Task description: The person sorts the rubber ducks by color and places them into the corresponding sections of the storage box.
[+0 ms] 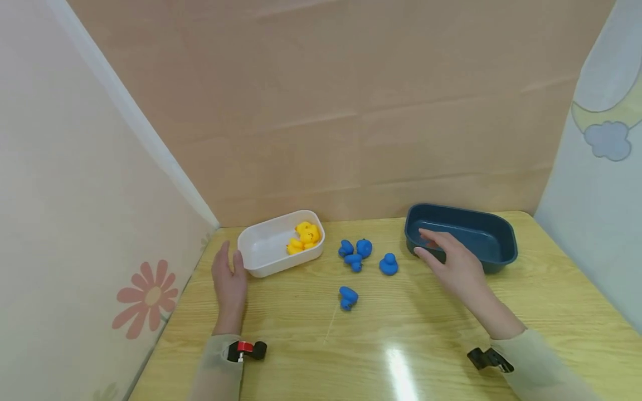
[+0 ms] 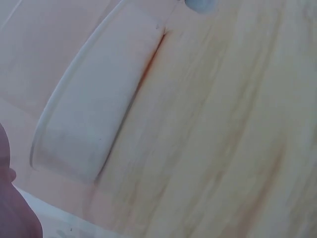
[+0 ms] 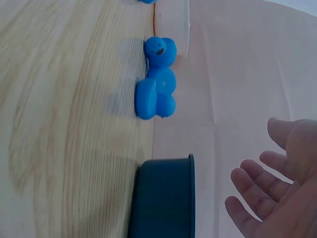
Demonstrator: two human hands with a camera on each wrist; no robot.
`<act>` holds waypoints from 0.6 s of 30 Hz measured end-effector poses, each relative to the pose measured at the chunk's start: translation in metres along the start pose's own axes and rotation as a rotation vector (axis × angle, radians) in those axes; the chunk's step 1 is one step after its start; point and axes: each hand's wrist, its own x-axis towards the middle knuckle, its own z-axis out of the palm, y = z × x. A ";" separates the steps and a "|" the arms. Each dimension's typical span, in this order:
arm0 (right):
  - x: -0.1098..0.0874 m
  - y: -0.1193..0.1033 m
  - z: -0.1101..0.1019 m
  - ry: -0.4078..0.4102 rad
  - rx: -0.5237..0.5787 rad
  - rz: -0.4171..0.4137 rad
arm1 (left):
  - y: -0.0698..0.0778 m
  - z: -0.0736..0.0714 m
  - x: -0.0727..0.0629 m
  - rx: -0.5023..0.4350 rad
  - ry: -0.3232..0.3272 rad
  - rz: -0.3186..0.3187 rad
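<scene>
My left hand (image 1: 230, 278) is beside the left end of the white bin (image 1: 261, 238), its fingers extended and holding nothing; I cannot tell whether it touches the rim. Inside that bin several yellow rubber ducks (image 1: 307, 234) lie bunched at the right end. Over the front left edge of the dark teal bin (image 1: 507, 245) hovers my right hand (image 1: 458, 270), fingers spread and relaxed around nothing. Between the bins, several blue rubber ducks lie on the table: a close group (image 1: 354, 262), a single blue duck (image 1: 388, 264) right of it, and another blue duck (image 1: 348, 298) nearer me.
The wooden table (image 1: 301, 345) meets a brown paper-like backdrop (image 1: 351, 111) behind the bins. A white wall with a flower print (image 1: 152, 295) borders it on the left, and a pale wall (image 1: 597, 223) on the right.
</scene>
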 end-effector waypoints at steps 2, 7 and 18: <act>-0.003 0.005 -0.004 0.010 -0.001 0.000 | 0.003 -0.002 0.001 0.011 0.008 0.015; -0.009 0.015 -0.011 0.019 -0.004 0.026 | 0.009 -0.004 0.002 0.030 0.002 0.065; -0.016 0.034 -0.025 0.029 0.041 0.095 | 0.036 0.001 -0.006 0.111 -0.055 0.280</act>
